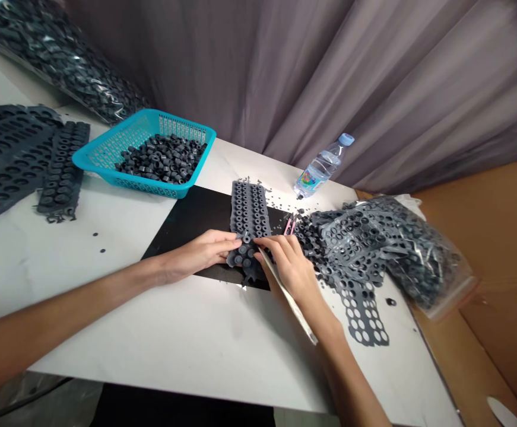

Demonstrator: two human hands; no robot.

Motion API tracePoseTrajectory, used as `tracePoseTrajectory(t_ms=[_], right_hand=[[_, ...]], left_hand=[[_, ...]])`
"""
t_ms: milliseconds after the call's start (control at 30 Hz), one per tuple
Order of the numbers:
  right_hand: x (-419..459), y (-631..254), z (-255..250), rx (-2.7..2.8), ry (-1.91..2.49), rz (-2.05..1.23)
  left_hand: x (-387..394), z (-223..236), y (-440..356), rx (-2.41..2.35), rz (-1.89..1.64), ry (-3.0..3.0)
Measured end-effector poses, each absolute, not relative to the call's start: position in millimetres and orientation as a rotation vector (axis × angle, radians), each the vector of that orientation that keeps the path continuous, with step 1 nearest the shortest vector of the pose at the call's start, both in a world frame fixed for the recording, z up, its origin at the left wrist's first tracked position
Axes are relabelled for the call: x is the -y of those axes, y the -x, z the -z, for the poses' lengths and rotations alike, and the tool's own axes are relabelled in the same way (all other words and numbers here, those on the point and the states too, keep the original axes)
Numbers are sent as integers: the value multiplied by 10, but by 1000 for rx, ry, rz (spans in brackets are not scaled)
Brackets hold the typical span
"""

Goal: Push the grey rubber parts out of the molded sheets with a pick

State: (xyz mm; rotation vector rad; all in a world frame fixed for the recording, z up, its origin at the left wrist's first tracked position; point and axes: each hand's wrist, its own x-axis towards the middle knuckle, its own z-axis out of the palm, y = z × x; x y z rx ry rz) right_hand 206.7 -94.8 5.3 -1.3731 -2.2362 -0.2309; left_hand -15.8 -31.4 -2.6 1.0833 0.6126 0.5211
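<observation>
A dark grey rubber sheet point(250, 207) with rows of ring-shaped moulded parts lies on a black mat point(196, 219). My left hand point(213, 249) is closed on the sheet's left edge near its front end, thumb and fingers pinching it. Across from it, my right hand point(291, 267) holds a long, thin, pale tool point(291, 305) like a pen. The tool's tip is at the sheet but hidden by the fingers, so its exact kind cannot be made out. Near the right hand, pink-handled snips point(289, 224) lie beside loose black rubber pieces point(311, 240).
Rubber pieces partly fill a turquoise basket point(145, 121) at back left. More moulded sheets point(4, 160) lie far left, below a large clear bag point(75, 65). At right are punched-out sheets point(360, 308), a filled plastic bag point(431, 261) and a water bottle point(323, 169). Curtains hang behind.
</observation>
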Motion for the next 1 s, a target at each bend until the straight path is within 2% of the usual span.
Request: tracePoseTrajectory(t_ms=[233,500,867,1000], right_hand=[[941,-1927,29,2038,1507,275],[931,-2100,-53,1608,1707,64],[923,-2469,-98,1694,1935,-23],[935,-2453,-162,1652,1787,-109]], left_hand=[[365,-70,114,-566,-467,-1172],[359,-93,145,-587,-441,-1202],[359,-49,142,-552,-511,-1043],[353,-40,141,-541,-522,-1028]])
